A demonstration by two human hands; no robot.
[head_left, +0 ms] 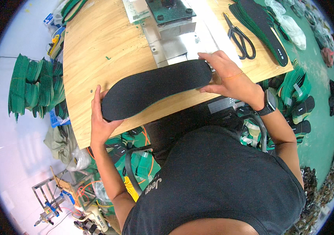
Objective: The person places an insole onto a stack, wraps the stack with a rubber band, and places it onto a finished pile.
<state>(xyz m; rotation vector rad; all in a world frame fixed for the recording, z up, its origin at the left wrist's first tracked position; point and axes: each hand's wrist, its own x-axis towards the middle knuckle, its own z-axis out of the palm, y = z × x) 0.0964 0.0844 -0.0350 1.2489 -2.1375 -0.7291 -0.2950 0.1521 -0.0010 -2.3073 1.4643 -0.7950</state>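
Black fabric covers the person nearest the camera, a shirt (214, 168) with pale lettering across the chest, close against the near edge of the wooden table (96, 43). Over that same edge the two hands hold a black insole (157, 86) with a thin green rim; whether its underside touches the wood cannot be told. Its long axis runs mostly crosswise, slanting so that the broader end points toward the table's left and nearer side, the narrower end toward its right and farther side. The left hand (103, 117) cups the broad end, thumb against the near rim and fingers round the tip; the right hand (227, 74), with a dark watch (268, 102) on its wrist, spans the narrow end between thumb and fingers. Wood grain shows from the insole to the table's left edge, broken by a small green scrap (108, 58), whereas room toward the far middle is taken up by a metal fixture (171, 11) with a bolted dark plate. Black-handled scissors (234, 29) lie near the table's right edge, beside an insole stack (255, 23) whose top piece bears small white marks. Beyond the table's left edge hang green bundles (38, 86); past its right edge spreads a green floor (319, 129).
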